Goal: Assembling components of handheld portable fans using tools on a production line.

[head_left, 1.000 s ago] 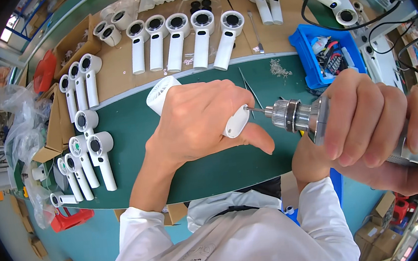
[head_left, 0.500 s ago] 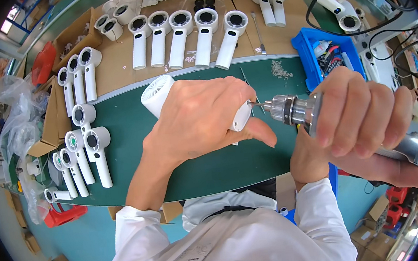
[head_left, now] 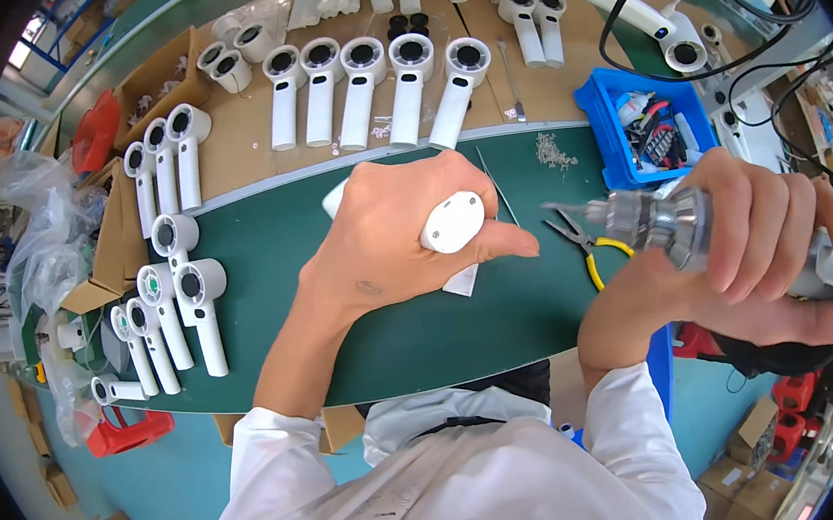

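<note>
1. A green mat (head_left: 463, 326) covers the near part of the bench; beyond it runs a brown board (head_left: 257, 165), and both bend toward the rim of the view.
2. A row of white handles (head_left: 361, 95) with round heads lies on the board, and more white pieces (head_left: 185, 302) lie at the mat's left edge. Those farthest back are cut off by the top edge.
3. A blue bin (head_left: 616, 141) stands at the mat's right corner; its small contents are too jumbled to make out.
4. The left hand (head_left: 394, 237) is closed around a white part (head_left: 451, 223) at the middle of the mat. Only its rounded end and a bit near the wrist show; the fingers hide the rest.
5. The right hand (head_left: 766, 246) is wrapped around a grey power screwdriver (head_left: 668, 221), held level, its tip close to the white part but apart from it. The tool's rear is cut off at the right.
6. Yellow-handled pliers (head_left: 585, 244) lie on the mat, partly behind the tool.
7. A scatter of screws (head_left: 552, 152) sits near the bin.
</note>
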A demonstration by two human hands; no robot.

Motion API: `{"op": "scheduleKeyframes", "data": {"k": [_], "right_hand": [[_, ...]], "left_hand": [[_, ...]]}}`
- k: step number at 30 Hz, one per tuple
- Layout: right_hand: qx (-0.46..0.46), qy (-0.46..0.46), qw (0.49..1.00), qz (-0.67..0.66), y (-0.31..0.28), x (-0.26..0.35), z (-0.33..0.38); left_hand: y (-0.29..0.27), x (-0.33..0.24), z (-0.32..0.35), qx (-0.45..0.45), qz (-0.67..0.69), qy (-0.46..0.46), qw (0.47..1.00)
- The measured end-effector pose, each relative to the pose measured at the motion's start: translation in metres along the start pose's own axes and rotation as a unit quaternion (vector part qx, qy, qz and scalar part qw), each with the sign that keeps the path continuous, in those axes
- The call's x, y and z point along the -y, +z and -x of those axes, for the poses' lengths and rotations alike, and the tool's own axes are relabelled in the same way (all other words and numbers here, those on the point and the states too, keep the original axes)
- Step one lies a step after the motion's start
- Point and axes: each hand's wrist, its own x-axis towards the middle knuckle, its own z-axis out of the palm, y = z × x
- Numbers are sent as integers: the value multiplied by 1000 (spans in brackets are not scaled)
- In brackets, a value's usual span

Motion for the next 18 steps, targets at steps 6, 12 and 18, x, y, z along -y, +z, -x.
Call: {"op": "scheduleKeyframes", "data": {"k": [6, 12, 18], "right_hand": [[8, 95, 994, 60, -44, 46, 10], [-331, 141, 883, 302, -73, 115, 43], [-378, 256, 594, 663, -178, 148, 55]], "left_hand": [[-3, -7, -2, -24, 237, -198, 951], [-13, -5, -4, 43, 388, -331, 859], [-8, -2, 0, 12, 551, -287, 783]]}}
